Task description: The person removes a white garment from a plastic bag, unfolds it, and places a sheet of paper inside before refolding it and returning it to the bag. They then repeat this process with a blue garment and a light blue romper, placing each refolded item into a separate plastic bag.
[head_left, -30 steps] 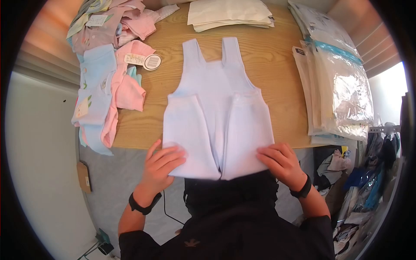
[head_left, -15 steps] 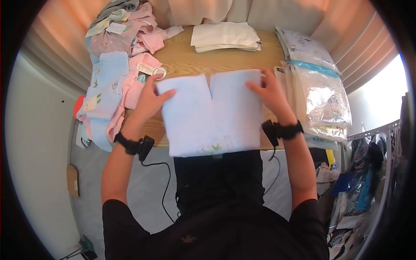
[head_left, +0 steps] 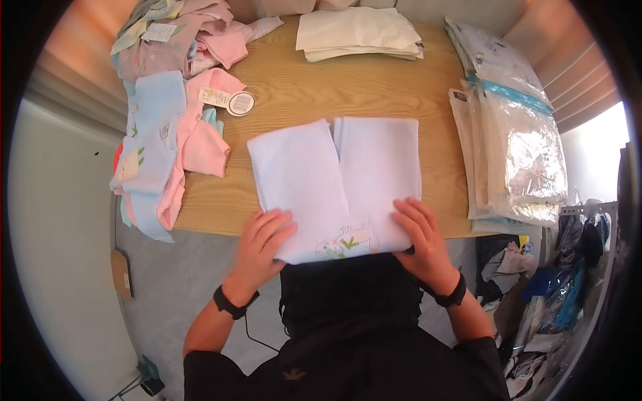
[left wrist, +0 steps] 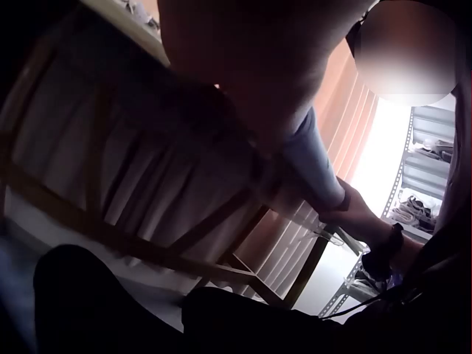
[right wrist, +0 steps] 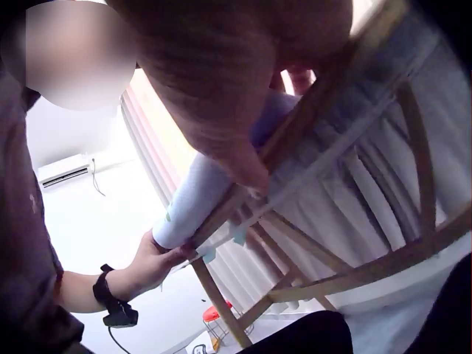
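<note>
Pale blue baby overalls [head_left: 307, 184] lie folded at the table's near edge, the two legs pointing away and an embroidered green plant motif along the near fold. My left hand [head_left: 262, 237] grips the near left side, fingers on top. On the opposite side, my right hand [head_left: 422, 237] holds the cloth likewise, fingers spread over the top. In the right wrist view the left hand [right wrist: 151, 265] has its thumb beneath the rounded fold of the overalls [right wrist: 195, 199]. The shoulder straps are hidden within the fold.
Baby clothes [head_left: 150, 127] with tags are heaped on the left of the wooden table [head_left: 267, 93]. Papers [head_left: 358, 33] are stacked at the back. Clear plastic bags [head_left: 518, 154] are piled on the right. Bagged garments hang on a rack [head_left: 575, 267] beyond the right edge.
The overalls were lying with straps pointing away, then were lifted by both hands and doubled over. Now they rest lower on the table, and both hands have moved back to the near corners.
</note>
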Tool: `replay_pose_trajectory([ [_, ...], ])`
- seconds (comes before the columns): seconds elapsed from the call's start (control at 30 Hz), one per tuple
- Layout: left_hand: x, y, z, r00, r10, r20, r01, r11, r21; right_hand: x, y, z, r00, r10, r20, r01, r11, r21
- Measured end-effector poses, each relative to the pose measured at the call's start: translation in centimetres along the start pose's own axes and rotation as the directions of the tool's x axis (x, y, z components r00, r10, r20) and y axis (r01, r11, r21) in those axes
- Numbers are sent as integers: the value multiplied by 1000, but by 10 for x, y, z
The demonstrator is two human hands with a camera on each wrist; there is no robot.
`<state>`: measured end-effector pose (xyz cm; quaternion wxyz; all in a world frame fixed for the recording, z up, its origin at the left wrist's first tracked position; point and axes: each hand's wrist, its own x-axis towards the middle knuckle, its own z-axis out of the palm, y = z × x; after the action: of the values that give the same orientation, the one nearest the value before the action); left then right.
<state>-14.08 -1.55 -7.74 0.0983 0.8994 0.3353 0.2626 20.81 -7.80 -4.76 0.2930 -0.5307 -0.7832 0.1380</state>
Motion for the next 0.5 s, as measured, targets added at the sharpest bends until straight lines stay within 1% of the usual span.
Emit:
replay_pose_trajectory([
  [0.03,-1,-4,5,997,37,-70,-36,999,23,-2,2,6,999,-12,-40,13,1000,15],
  [0.13,0,-5,14,970,48,-238,-64,996,-61,-13,10,16,989,-122,-82,126,991,47],
  [0.23,7,-2,4,976,43,-213,-40,999,19,-17,3,16,992,-46,-113,43,999,-23],
  [0.33,13,2,-4,975,83,-207,-83,997,12,-1,-5,2,995,-90,-50,73,957,-282],
  [0.43,12,4,-6,970,130,-205,-134,991,-10,-14,7,6,982,-179,-63,151,938,-312],
  [0.5,12,12,-12,962,149,-228,-157,987,-20,-24,12,5,969,-228,-93,206,958,-200],
])
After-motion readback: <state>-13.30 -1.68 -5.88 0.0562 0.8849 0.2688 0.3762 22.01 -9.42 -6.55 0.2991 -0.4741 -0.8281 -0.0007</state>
